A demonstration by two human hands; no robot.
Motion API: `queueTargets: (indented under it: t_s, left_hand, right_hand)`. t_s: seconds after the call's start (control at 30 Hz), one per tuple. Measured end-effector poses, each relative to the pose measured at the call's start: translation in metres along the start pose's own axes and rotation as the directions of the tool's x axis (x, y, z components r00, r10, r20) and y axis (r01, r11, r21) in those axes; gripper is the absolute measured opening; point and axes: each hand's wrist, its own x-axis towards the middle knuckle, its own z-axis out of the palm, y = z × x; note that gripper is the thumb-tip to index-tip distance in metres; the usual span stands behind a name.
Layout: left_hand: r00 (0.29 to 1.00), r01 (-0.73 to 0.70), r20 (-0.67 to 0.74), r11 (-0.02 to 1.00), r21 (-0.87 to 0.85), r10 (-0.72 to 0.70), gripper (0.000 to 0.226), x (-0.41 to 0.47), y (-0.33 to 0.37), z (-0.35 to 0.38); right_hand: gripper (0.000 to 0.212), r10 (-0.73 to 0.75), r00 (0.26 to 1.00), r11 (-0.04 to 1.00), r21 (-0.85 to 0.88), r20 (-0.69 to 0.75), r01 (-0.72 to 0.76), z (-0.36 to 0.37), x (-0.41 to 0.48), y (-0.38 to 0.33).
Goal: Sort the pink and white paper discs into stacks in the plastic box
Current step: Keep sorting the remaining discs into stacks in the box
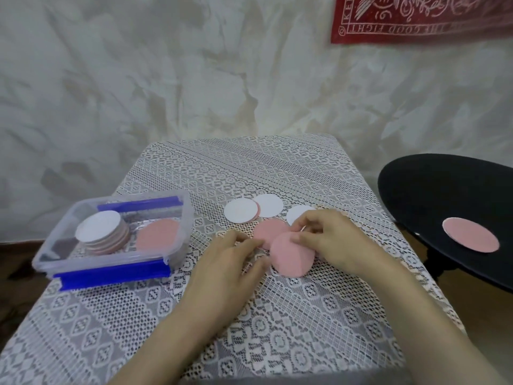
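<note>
A clear plastic box (pixel 181 218) with blue clips stands at the table's left. Inside it are a stack topped by a white disc (pixel 98 227) and a pink disc (pixel 157 235) beside it. Loose discs lie mid-table: two white discs (pixel 240 214) (pixel 270 205) overlapping, a third white disc (pixel 297 213) partly under my right hand, and a pink disc (pixel 268 232). My right hand (pixel 330 240) pinches the upper edge of another pink disc (pixel 290 258). My left hand (pixel 230 262) touches that disc's left edge with its fingertips.
The table carries a white lace cloth (pixel 249 168). A round black stool (pixel 444 195) stands to the right with one pink disc (pixel 470 238) on it. A draped white sheet hangs behind, and a red cloth (pixel 416 18) is at the upper right.
</note>
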Motion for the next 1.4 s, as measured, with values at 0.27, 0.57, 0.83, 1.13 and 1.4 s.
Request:
queueTargets:
  t_s: [0.27, 0.57, 0.83, 1.13, 1.4]
  left_hand:
    - [0.982, 0.175, 0.047, 0.8, -0.573, -0.182, 0.008, 0.003, -0.009, -0.012]
    - [0.957, 0.276, 0.112, 0.729, -0.626, -0.267, 0.012, 0.004, -0.02, -0.013]
    - [0.95, 0.297, 0.106, 0.752, -0.589, -0.293, 0.016, 0.0, -0.022, -0.018]
    - [0.936, 0.338, 0.144, 0.703, -0.626, -0.322, 0.018, -0.002, -0.018, -0.019]
    - [0.946, 0.317, 0.188, 0.638, -0.702, -0.263, 0.025, -0.003, -0.013, -0.018]
  right_hand:
    - [0.006, -0.051, 0.987, 0.956, 0.292, 0.153, 0.004, 0.026, 0.002, -0.016]
    - [0.044, -0.069, 0.995, 0.89, -0.455, -0.074, 0.028, 0.027, 0.026, -0.012]
    - [0.045, -0.015, 0.999, 0.88, -0.475, -0.051, -0.011, 0.031, 0.03, -0.023]
    - [0.015, -0.079, 0.985, 0.984, -0.168, -0.157, 0.052, 0.024, 0.018, -0.003]
    - [0.01, -0.087, 0.996, 0.989, 0.117, 0.015, 0.085, 0.029, -0.001, -0.003]
